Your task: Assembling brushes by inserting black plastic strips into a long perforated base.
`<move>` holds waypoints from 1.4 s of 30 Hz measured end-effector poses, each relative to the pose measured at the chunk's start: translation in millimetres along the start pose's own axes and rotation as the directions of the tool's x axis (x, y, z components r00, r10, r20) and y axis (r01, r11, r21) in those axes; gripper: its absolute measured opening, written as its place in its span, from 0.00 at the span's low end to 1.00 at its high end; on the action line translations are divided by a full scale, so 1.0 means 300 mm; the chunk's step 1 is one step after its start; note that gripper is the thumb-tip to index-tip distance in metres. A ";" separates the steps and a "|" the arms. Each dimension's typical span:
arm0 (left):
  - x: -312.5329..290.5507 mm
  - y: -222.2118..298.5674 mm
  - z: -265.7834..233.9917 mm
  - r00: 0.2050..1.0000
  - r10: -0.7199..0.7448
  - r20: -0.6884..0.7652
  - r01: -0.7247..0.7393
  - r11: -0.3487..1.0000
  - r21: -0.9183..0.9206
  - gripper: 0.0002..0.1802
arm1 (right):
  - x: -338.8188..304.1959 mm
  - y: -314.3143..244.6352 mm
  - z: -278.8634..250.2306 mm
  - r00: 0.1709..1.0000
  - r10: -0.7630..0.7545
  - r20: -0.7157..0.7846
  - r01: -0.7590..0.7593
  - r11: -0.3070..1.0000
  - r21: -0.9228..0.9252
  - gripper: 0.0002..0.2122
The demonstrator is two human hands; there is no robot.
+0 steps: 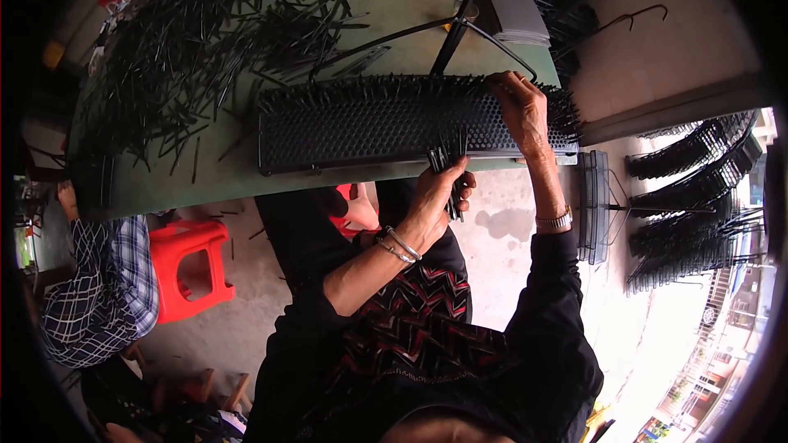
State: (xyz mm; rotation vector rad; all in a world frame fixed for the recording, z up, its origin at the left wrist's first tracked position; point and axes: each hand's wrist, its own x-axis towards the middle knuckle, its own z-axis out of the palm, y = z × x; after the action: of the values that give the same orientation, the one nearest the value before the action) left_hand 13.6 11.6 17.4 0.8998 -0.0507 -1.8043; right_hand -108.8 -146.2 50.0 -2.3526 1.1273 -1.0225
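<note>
A long black perforated rack [353, 138] lies across the near edge of the green table [156, 189]. Thin black strips [369, 92] stand in a dense row along its far side. My left hand [433, 203] is closed around a bundle of similar black strips [447, 152] at the rack's near edge. Over the rack's right part, my right hand [525, 119] has its fingers pinched together at the row of upright strips. What lies between those fingertips is too small to make out. A black metal frame [450, 45] rises behind the rack.
Loose black strips [205, 49] are heaped over the table's left side. A red stool [193, 271] stands on the floor at left, beside a person in checked clothing [98, 287]. Several black racks [689, 189] hang or stack at right. Grey sheets [517, 8] lie at the table's far right.
</note>
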 end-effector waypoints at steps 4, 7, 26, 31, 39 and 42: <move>-0.005 0.003 0.001 0.999 0.038 -0.011 -0.038 0.999 0.030 0.10 | -0.012 -0.025 -0.003 0.988 -0.115 -0.104 0.082 0.955 -0.284 0.06; -0.005 0.007 -0.007 0.998 0.055 -0.023 -0.054 0.998 0.025 0.11 | -0.013 -0.041 0.004 0.988 -0.087 -0.125 0.043 0.947 -0.319 0.07; -0.019 0.022 0.005 0.995 0.087 -0.046 -0.083 0.993 0.089 0.11 | -0.108 -0.096 -0.044 0.839 0.352 0.415 -0.479 0.840 0.256 0.15; -0.017 0.011 0.015 0.997 0.071 -0.041 -0.066 0.991 0.117 0.11 | -0.128 -0.139 -0.071 0.775 0.321 0.544 -0.550 0.767 0.331 0.09; -0.015 0.010 0.033 0.996 0.070 -0.052 -0.062 0.986 0.153 0.11 | -0.125 -0.130 -0.097 0.762 0.329 0.557 -0.596 0.691 0.408 0.08; -0.009 0.008 0.044 0.995 0.081 -0.052 -0.071 0.981 0.179 0.12 | -0.123 -0.123 -0.103 0.775 0.310 0.550 -0.572 0.713 0.405 0.07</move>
State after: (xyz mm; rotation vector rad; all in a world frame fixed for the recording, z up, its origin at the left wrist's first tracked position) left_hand 8.1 7.8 29.4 1.0625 -0.2081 -1.7205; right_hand -127.4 -94.2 74.9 -1.5926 0.9798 -0.4860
